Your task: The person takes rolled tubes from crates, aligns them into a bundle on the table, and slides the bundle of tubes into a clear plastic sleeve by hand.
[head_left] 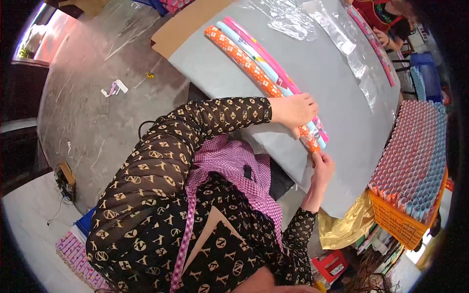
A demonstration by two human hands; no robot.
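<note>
Three rolls side by side on the desk point(351, 127): orange roll point(243, 61), light-blue roll point(254, 56), pink roll point(265, 58). Left hand point(295, 111) laid across them, thumb on the orange side, fingers bent toward the pink; firmness can't be told. Right hand point(323, 168) pinching at the orange roll's near end. Best handling, I'd judge: light, even palm pressure, rolls parallel, fingertips only at the end, so nothing slips or creases
</note>
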